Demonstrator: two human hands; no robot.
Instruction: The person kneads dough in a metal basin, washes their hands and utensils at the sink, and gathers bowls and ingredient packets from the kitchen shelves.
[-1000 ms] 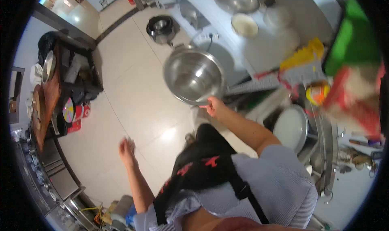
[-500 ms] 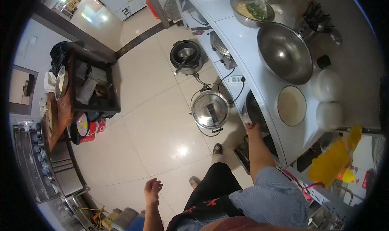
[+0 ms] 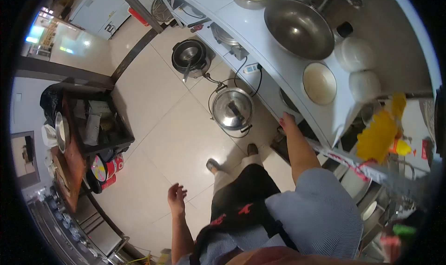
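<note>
My right hand (image 3: 288,121) reaches to the lower shelf (image 3: 267,88) under the white counter. Just beyond it a round metal vessel (image 3: 289,101), dark inside, shows only in part below the counter edge; its kind is unclear. The right fingers are small and partly hidden, and I cannot make out whether they touch the vessel. My left hand (image 3: 177,199) hangs over the floor, fingers loosely bent and apart, holding nothing. On the floor ahead stands a lidded steel pot (image 3: 231,109). Behind it is a black cooker pot (image 3: 190,58) with a ladle (image 3: 187,63) inside.
On the counter (image 3: 251,26) are a large steel bowl (image 3: 298,30), a cream-coloured bowl (image 3: 319,84) and stacked white bowls (image 3: 357,53). A power strip (image 3: 252,68) with cables lies on the shelf. Yellow gloves (image 3: 378,135) hang at right. A wooden-topped cart (image 3: 69,172) stands at left.
My view has shifted, moving the counter up and left in it. The vessel that my right hand gripped by its rim now shows less, farther under the counter. My left hand stays empty.
</note>
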